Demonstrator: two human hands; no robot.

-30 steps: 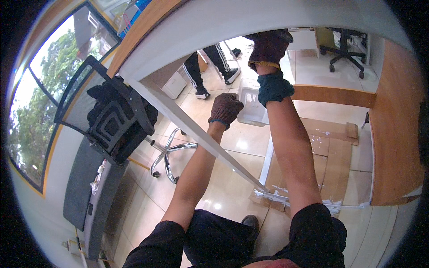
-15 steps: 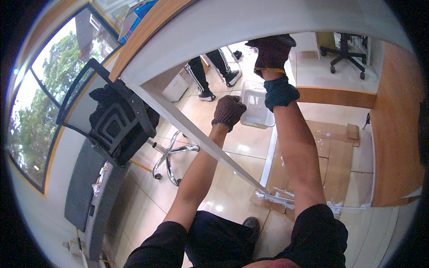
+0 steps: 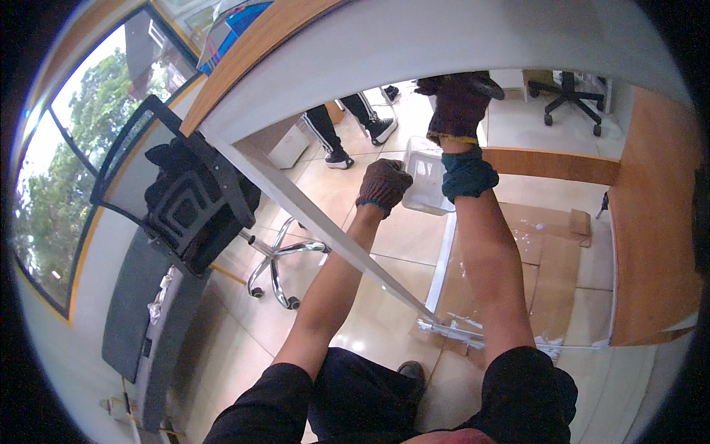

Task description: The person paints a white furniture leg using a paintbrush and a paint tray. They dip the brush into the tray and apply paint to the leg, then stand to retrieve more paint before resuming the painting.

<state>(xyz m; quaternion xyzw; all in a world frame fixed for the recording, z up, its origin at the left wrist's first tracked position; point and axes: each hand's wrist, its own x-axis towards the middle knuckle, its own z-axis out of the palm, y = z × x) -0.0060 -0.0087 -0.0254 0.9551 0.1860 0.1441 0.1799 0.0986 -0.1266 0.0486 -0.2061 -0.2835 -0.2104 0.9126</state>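
A brown knitted work glove covers my left hand [image 3: 384, 185], its fingers closed at the left rim of a white translucent plastic tub [image 3: 427, 185]. Pale, whitish residue shows inside the tub. My right hand [image 3: 460, 107], in a dark glove with a yellow edge and a dark green cuff at the wrist, is raised beyond the tub, just under the white desk edge [image 3: 414, 55]. Its fingers look curled, but whatever they grip is hidden by the glove and the desk edge. My left forearm passes behind a slanting white metal leg [image 3: 318, 211].
Flattened cardboard [image 3: 547, 259] with white paint smears lies on the tiles at right, by a white floor-level bar [image 3: 444, 274]. A black mesh office chair [image 3: 192, 192] stands at left. Another person's legs [image 3: 325, 129] are beyond the desk. A wooden panel [image 3: 654, 214] rises at right.
My right hand has come slightly nearer and to the right, lower under the desk edge. My left hand and the tub have shifted slightly right. The view has tilted a little.
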